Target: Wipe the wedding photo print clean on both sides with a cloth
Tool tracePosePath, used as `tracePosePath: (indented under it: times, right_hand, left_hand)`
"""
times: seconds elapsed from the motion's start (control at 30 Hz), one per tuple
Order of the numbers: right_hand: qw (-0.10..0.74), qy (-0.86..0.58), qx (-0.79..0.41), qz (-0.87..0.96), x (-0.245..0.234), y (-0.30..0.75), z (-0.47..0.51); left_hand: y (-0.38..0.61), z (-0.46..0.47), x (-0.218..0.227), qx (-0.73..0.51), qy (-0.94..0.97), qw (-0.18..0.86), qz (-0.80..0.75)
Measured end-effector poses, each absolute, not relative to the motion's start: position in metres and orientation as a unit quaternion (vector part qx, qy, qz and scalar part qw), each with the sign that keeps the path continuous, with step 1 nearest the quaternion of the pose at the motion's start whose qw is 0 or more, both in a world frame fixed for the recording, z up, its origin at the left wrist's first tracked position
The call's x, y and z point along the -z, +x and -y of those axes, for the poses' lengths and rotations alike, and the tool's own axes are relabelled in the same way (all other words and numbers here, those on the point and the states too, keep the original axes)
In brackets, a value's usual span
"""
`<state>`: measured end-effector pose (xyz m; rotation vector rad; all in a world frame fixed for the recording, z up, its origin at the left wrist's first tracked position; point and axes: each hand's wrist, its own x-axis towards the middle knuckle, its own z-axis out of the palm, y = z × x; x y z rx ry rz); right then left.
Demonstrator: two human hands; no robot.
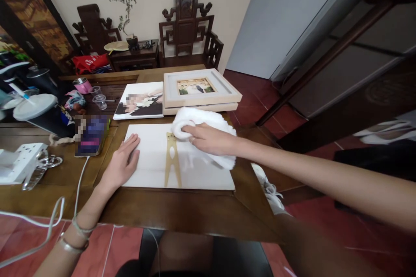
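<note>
A white board (195, 171), a picture frame lying face down with a tan stand on its back, rests on the wooden table (182, 212). My left hand (122, 163) lies flat on its left edge, fingers stretched out. My right hand (208, 138) presses a white cloth (203, 122) against the board's upper right part, its fingers curled over the cloth. Part of the cloth trails under my right forearm.
Behind the board lie a photo print (139, 106) and stacked framed pictures (199, 91). A phone (91, 135) with a cable, a white power strip (21, 162), plastic cups (100, 100) and a pink mug (82, 85) crowd the left. Carved chairs (188, 30) stand at the wall.
</note>
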<state>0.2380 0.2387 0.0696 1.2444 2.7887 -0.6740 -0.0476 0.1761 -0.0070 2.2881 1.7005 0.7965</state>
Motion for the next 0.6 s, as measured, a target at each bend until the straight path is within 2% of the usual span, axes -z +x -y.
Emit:
tracePosePath:
  times: [0.1,0.2,0.33,0.5,0.6]
  right_hand:
    - [0.032,0.415,0.173,-0.893,-0.049,0.218,-0.224]
    - [0.075,0.360,0.145,-0.919,-0.042,0.207,-0.184]
    - [0.094,0.267,0.206,-0.937,-0.060,0.214,-0.137]
    - [0.009,0.249,0.324,-0.913,-0.088,0.224,-0.155]
    - [-0.015,0.293,0.317,-0.902,-0.085,0.217,-0.195]
  left_hand:
    - [-0.048,-0.176,0.007,-0.265,0.770,0.091,-0.574]
    - [-0.048,-0.177,0.008,-0.269,0.769,0.091,-0.572]
    - [-0.048,-0.177,0.010,-0.268,0.773,0.091,-0.568]
    - [-0.049,-0.178,0.012,-0.269,0.773,0.082,-0.569]
    - [-0.048,-0.177,0.011,-0.268,0.772,0.087,-0.570]
